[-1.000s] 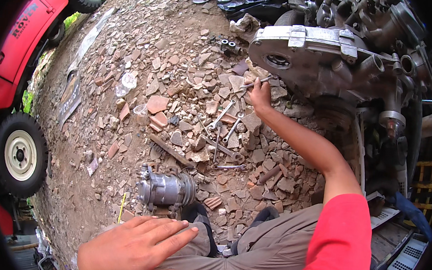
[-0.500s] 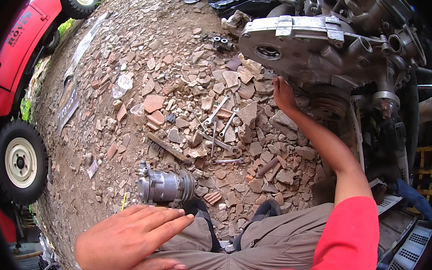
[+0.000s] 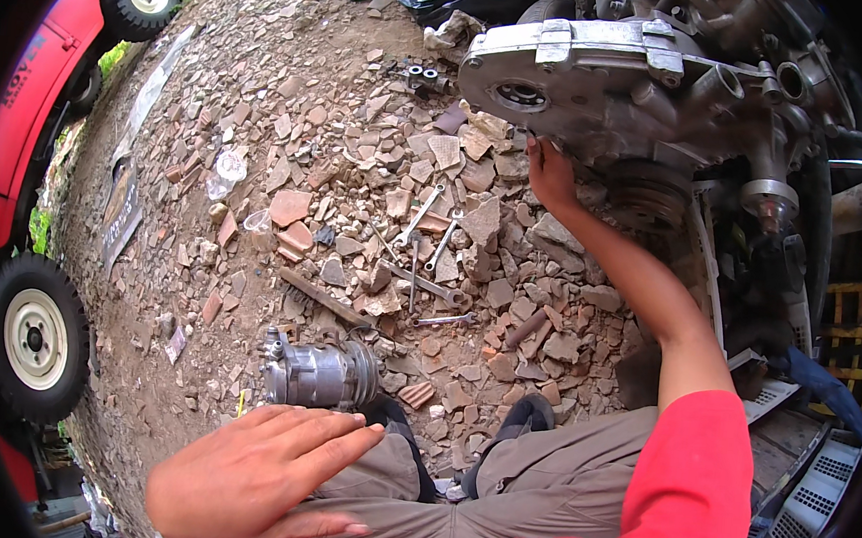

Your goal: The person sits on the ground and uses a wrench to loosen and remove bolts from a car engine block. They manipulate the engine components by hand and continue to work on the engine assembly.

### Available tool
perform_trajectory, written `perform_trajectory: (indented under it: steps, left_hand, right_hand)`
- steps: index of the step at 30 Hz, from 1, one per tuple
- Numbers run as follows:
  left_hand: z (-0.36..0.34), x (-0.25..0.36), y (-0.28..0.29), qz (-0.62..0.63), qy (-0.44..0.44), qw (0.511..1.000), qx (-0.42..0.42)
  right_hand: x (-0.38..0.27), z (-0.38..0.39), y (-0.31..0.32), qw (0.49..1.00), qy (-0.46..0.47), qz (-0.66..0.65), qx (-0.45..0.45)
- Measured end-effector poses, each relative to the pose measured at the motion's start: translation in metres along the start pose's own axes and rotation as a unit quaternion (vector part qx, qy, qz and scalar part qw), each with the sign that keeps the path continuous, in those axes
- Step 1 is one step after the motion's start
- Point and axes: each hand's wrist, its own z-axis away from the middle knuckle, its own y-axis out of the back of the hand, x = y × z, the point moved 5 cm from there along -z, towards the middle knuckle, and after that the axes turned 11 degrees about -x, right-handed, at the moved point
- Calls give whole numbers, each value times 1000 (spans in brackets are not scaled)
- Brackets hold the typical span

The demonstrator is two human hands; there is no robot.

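Note:
My right hand (image 3: 551,175) reaches out to the lower edge of a grey metal engine (image 3: 612,107) at the upper right. Its fingers are curled in against the underside of the engine's front cover, and whatever they grip is hidden. My left hand (image 3: 262,472) lies palm down over my left knee, fingers stretched out, holding nothing. Just beyond it a silver compressor with a pulley (image 3: 319,373) rests on the ground. Several wrenches (image 3: 421,215) lie on the rubble between my feet and the engine.
Broken tile and stone cover the ground. A wooden stick (image 3: 327,297) lies beyond the compressor. Below the engine is a grooved pulley (image 3: 648,196). A red vehicle with a black tyre (image 3: 36,336) stands at the left; grey plastic crates (image 3: 804,515) sit at the lower right.
The view has shifted slightly, so the ground and engine sit a little further left. My right hand stays at the engine's lower edge, and my left hand keeps its flat pose.

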Motion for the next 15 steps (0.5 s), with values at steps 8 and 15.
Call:
perform_trajectory:
  steps: [8,15]
  left_hand:
    - [-11,-10,8,8,-10,1000,-17]
    - [-14,-46,13,118,-54,992,-12]
  right_hand:
    - [2,-3,-28,994,-24,-40,97]
    - [-18,-1,-69,950,-133,-206,195]
